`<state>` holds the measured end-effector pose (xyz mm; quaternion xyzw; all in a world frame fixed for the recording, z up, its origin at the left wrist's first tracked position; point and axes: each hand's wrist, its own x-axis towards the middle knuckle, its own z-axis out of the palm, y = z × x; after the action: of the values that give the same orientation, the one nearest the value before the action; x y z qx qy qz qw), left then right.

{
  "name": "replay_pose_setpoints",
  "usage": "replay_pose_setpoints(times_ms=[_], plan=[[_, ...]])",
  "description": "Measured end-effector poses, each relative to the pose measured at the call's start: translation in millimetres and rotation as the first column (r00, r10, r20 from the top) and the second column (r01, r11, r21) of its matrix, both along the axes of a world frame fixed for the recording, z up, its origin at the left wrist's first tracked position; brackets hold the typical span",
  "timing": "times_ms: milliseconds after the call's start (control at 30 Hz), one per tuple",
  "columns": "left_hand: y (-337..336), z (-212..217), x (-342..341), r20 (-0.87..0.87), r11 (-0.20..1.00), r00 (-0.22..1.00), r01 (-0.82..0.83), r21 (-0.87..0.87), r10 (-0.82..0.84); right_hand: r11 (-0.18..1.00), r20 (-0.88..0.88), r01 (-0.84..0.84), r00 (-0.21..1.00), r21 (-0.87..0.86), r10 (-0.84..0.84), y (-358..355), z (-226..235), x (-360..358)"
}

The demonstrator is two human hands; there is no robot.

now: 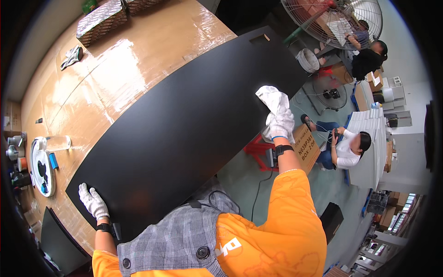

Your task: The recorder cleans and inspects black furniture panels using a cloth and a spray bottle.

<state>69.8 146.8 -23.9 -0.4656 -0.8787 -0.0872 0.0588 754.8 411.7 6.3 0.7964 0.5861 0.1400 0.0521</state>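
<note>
The left fingers (pixel 84 190), gloved in white, are parted and nearly straight, resting on the panel (pixel 175 115) at its left end with nothing in their grasp; the black panel slants up to the right from there, lying over the table (pixel 152 60) and running out past its side; at the panel's near edge, toward its right end, is a white cloth (pixel 268 95), bunched under the curled fingers of the right hand (pixel 280 123), how tightly I cannot tell; wiping looks to be under way; the dark face shows no clear trace of the cloth, so what is done and what is left cannot be told; the left hand (pixel 94 204) lies palm down, its forearm close to the body; the right arm reaches well forward, its wrist beyond the panel's near edge.
</note>
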Motion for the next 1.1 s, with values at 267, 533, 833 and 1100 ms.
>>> replay_pose_setpoints(times_ms=[267,533,833,1100], plan=[[2.5,5.2,6.8,0.013,1.0,1.0,-0.002,-0.002,0.002,0.995,0.024,0.031,0.999,-0.099,-0.029,-0.2,1.7,-4.3],[2.6,5.0,6.1,0.01,1.0,1.0,-0.004,0.006,0.004,0.986,-0.008,-0.165,0.986,-0.021,0.165,-31.3,-9.8,-13.8],[3.4,4.3,6.6,-0.002,1.0,1.0,-0.004,-0.008,0.004,0.986,-0.02,-0.152,0.988,0.07,0.154,-37.4,-22.2,-15.4],[1.5,2.1,4.9,-0.005,1.0,1.0,0.002,0.008,-0.002,0.993,0.134,-0.089,0.986,-0.084,0.099,-7.8,-2.0,12.3]])
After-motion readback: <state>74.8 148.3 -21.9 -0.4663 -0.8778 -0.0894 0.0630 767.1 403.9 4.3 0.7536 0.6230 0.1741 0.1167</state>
